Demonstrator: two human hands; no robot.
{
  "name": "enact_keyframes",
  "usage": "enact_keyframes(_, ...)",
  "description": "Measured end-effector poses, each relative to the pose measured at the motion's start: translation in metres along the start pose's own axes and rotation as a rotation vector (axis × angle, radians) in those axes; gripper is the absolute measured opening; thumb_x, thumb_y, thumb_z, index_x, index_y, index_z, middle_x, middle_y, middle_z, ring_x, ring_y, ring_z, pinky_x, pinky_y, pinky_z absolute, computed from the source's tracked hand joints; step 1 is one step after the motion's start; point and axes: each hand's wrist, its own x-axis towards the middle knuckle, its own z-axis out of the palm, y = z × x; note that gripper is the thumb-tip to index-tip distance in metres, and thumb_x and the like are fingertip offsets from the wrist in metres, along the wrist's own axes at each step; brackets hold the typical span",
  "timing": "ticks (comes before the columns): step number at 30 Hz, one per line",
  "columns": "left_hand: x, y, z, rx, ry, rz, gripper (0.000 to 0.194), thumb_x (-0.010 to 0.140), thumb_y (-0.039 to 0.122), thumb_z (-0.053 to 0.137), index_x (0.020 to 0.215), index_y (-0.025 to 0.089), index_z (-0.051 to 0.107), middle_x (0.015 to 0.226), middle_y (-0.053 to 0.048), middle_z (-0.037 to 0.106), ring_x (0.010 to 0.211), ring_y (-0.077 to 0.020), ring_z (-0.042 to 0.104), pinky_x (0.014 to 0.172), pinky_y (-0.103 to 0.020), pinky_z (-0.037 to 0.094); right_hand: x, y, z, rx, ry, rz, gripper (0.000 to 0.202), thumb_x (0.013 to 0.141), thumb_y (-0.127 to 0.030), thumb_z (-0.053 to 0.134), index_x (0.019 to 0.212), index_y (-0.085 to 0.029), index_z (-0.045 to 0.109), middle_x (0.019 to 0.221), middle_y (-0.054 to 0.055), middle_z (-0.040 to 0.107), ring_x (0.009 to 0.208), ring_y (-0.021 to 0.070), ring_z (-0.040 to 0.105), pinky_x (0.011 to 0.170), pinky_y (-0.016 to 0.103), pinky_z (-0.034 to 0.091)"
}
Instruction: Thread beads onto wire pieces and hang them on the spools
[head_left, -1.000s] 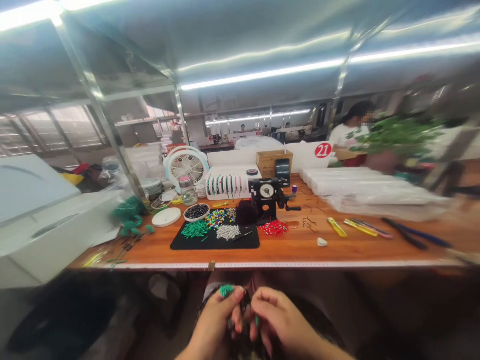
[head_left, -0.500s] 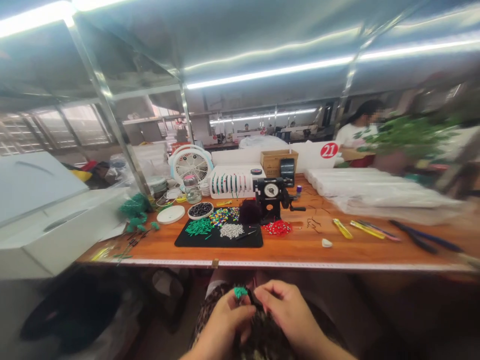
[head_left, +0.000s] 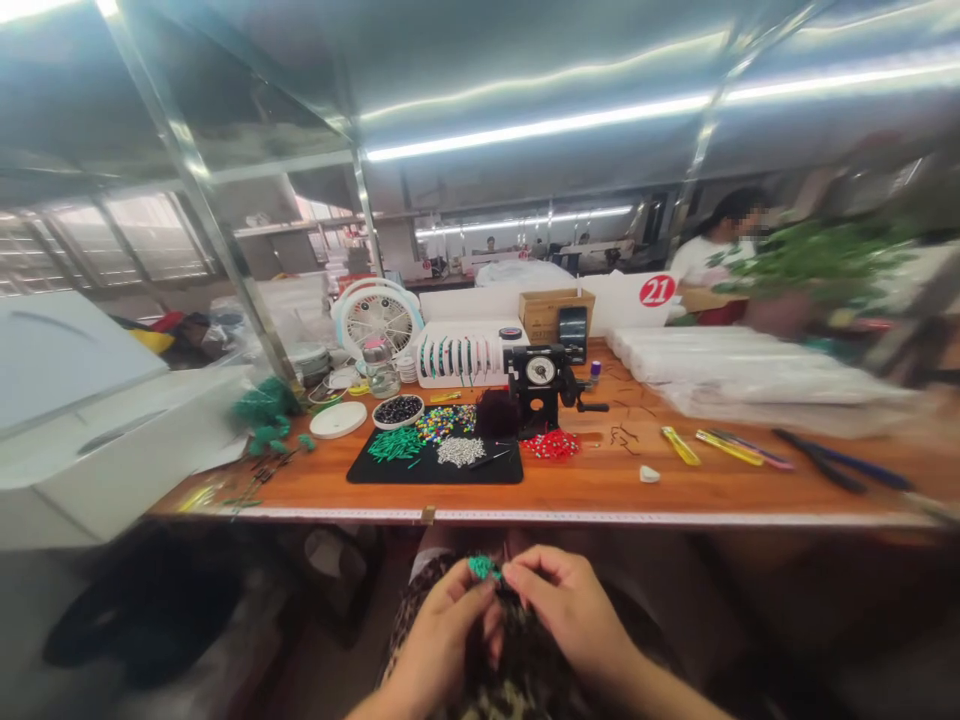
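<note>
Over my lap, in front of the table edge, my left hand pinches a small green cluster between thumb and fingers. It looks like a bunch of tiny green pieces, too small to make out exactly. My right hand is closed right beside it, thumb and index finger pressed together at the cluster's right edge. Whatever those fingertips hold is hidden or too fine to name. Dark patterned cloth lies below both hands.
Ahead on the wooden table lies a black mat with green pieces, white beads and multicoloured beads. Red beads lie beside a hand-cranked machine. Pliers and yellow cutters are at right.
My right fingertips have come closer to the green cluster and now meet its edge. The camera view has shifted slightly, so the table appears a little higher.
</note>
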Motion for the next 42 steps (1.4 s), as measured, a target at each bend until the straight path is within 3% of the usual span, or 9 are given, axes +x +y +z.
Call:
enact_keyframes(2,-0.001,0.002,0.001,-0.025,0.038,0.017,0.031,0.07,0.039,0.068,0.068,0.017,0.046,0.047,0.006,0.042,0.039,-0.0072,0.041,0.041,-0.019,0.032,-0.002,-0.001,0.0,0.008,-0.028,-0.008,0.032,0.071,-0.043,0.064,0.057,-0.014,0.062,0.052,0.0,0.054,0.053,0.0118,0.045,0.053,0.023,0.036)
enact_keyframes(5,-0.002,0.003,0.001,-0.076,0.071,0.024,0.035,0.068,0.04,0.07,0.065,0.018,0.043,0.046,0.007,0.039,0.039,-0.0062,0.037,0.04,-0.018,0.03,-0.006,-0.002,0.0,0.033,-0.169,0.004,0.029,0.071,-0.038,0.066,0.056,-0.014,0.067,0.052,0.0,0.057,0.049,0.0098,0.043,0.05,0.022,0.033)
enact_keyframes(10,-0.004,0.004,-0.001,-0.124,0.067,0.027,0.038,0.067,0.041,0.072,0.067,0.018,0.042,0.045,0.01,0.032,0.04,-0.0036,0.026,0.04,-0.017,0.022,-0.007,0.0,0.002,0.045,-0.342,0.126,0.024,0.065,-0.037,0.071,0.064,-0.013,0.073,0.038,-0.006,0.041,0.037,0.0044,0.026,0.04,0.022,0.017)
enact_keyframes(18,-0.004,0.004,-0.003,0.022,0.058,0.078,0.04,0.067,0.047,0.07,0.066,0.018,0.044,0.046,0.009,0.037,0.042,-0.0046,0.03,0.042,-0.018,0.026,-0.001,0.006,0.004,0.159,-0.354,0.195,0.022,0.063,-0.033,0.072,0.062,-0.011,0.07,0.035,-0.006,0.042,0.034,0.0035,0.026,0.039,0.022,0.014)
enact_keyframes(23,-0.006,0.006,0.001,-0.008,0.081,0.06,0.041,0.064,0.048,0.073,0.067,0.019,0.043,0.044,0.01,0.035,0.04,-0.0045,0.03,0.041,-0.018,0.025,0.0,0.006,0.004,0.288,-0.33,0.261,0.022,0.061,-0.033,0.071,0.055,-0.013,0.063,0.029,-0.008,0.038,0.029,0.0035,0.024,0.036,0.022,0.012)
enact_keyframes(35,-0.003,0.001,-0.003,-0.142,0.065,0.035,0.038,0.068,0.039,0.072,0.07,0.02,0.04,0.046,0.012,0.026,0.041,-0.0037,0.021,0.041,-0.018,0.022,-0.001,0.008,0.006,0.319,-0.326,0.266,0.021,0.06,-0.031,0.071,0.057,-0.011,0.066,0.029,-0.008,0.038,0.029,0.0031,0.024,0.036,0.022,0.01)
enact_keyframes(42,-0.003,0.002,-0.003,-0.09,0.063,0.035,0.038,0.068,0.042,0.071,0.07,0.019,0.041,0.046,0.011,0.03,0.042,-0.004,0.023,0.043,-0.018,0.023,-0.002,0.006,0.004,0.264,-0.368,0.242,0.019,0.062,-0.029,0.07,0.059,-0.011,0.066,0.031,-0.007,0.04,0.031,0.0032,0.025,0.037,0.022,0.012)
